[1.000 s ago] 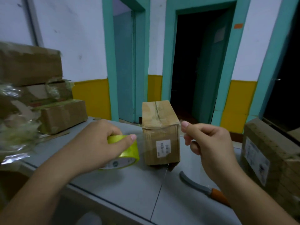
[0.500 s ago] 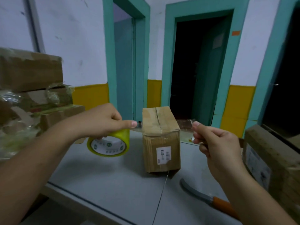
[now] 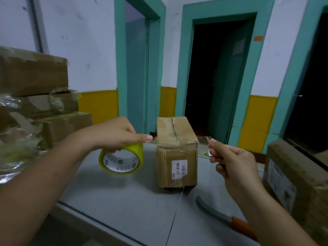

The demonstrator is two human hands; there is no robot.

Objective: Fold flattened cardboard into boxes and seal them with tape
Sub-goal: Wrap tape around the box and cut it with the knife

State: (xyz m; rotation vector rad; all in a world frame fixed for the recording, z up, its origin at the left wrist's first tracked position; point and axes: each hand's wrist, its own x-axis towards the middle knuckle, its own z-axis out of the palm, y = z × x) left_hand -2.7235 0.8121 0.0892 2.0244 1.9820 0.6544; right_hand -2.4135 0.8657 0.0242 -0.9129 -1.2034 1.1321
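Box (image 3: 177, 157) stands upright mid-worktop (image 3: 124, 201). Left hand (image 3: 115, 134) grips the tape roll (image 3: 122, 162), fingers curled round it. Right hand (image 3: 236, 162) pinches the free end, with the strip (image 3: 202, 140) stretched across the box's near top edge; contact unclear. Best to hold the strip taut and level, lower both ends together, then press it down the sides. Count: one roll, one centre box, one knife (image 3: 229, 219), at least three stacked boxes (image 3: 32, 73) left, one large box (image 3: 298, 174) right.
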